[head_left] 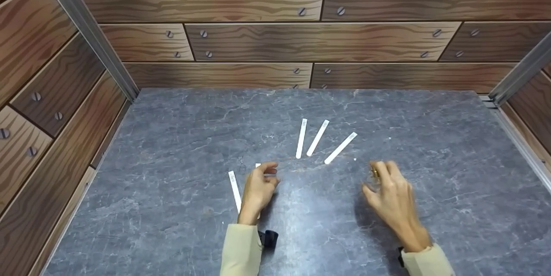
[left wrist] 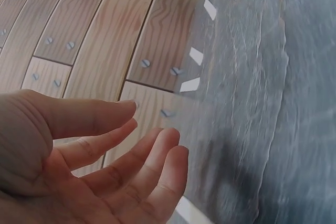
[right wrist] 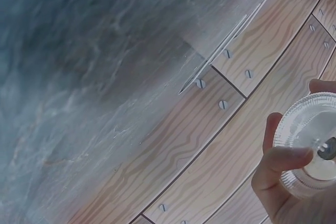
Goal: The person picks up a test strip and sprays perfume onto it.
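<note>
Nearer me and rightward of the three fanned white strips [head_left: 318, 138], my right hand [head_left: 392, 194] pinches a clear ribbed disc [right wrist: 307, 124]; a slack thumb could drop it. My left hand [head_left: 259, 186], loosely curved and holding nothing, is leftward of that fan, where a low wrist could nudge two more strips [head_left: 234, 190] askew.
</note>
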The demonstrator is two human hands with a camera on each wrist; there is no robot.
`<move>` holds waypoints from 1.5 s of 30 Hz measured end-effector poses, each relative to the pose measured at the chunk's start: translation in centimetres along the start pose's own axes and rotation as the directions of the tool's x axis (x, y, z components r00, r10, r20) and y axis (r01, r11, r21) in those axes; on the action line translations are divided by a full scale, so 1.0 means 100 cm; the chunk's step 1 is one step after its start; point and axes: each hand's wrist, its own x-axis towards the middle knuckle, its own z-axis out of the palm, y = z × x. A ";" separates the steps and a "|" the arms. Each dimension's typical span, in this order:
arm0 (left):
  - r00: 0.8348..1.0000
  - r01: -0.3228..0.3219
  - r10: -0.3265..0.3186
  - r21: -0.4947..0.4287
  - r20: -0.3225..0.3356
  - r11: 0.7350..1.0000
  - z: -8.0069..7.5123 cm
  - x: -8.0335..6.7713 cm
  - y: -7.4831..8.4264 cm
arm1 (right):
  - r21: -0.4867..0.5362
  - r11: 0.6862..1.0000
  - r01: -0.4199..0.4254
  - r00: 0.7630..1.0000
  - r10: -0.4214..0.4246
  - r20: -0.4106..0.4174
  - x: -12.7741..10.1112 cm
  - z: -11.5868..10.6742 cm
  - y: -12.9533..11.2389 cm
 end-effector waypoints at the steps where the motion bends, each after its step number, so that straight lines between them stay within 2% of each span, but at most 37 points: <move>1: 1.000 -0.008 0.008 0.004 -0.008 1.000 -0.001 -0.001 0.000 | 0.002 1.000 -0.001 1.000 0.001 0.000 0.000 0.000 0.000; 6: 0.999 -0.041 0.042 0.052 -0.028 0.998 -0.006 -0.006 -0.002 | 0.011 1.000 0.002 1.000 -0.001 -0.001 0.000 0.001 -0.001; 13: 0.999 -0.020 0.022 0.063 -0.031 0.998 -0.013 -0.014 -0.006 | 0.006 1.000 0.006 1.000 -0.006 0.008 0.000 0.001 -0.001; 17: 0.996 -0.047 0.053 0.094 -0.065 0.994 -0.016 -0.017 -0.009 | -0.002 1.000 0.014 1.000 -0.014 0.011 0.001 0.002 -0.001; 24: 0.988 -0.050 0.075 0.177 -0.137 0.983 -0.020 -0.022 -0.013 | 0.009 1.000 0.008 1.000 -0.008 0.002 0.001 0.002 -0.001; 28: 0.983 -0.067 0.097 0.188 -0.156 0.980 -0.021 -0.024 -0.017 | 0.010 1.000 0.011 1.000 -0.011 -0.004 0.000 0.003 0.000; 38: 0.987 -0.033 0.058 0.159 -0.152 0.987 -0.026 -0.028 -0.019 | 0.011 1.000 0.003 1.000 -0.003 0.000 0.000 0.003 0.000; 45: 0.985 0.000 0.039 0.226 -0.165 0.974 -0.028 -0.031 -0.020 | 0.011 1.000 0.009 1.000 -0.009 0.002 0.001 0.004 0.001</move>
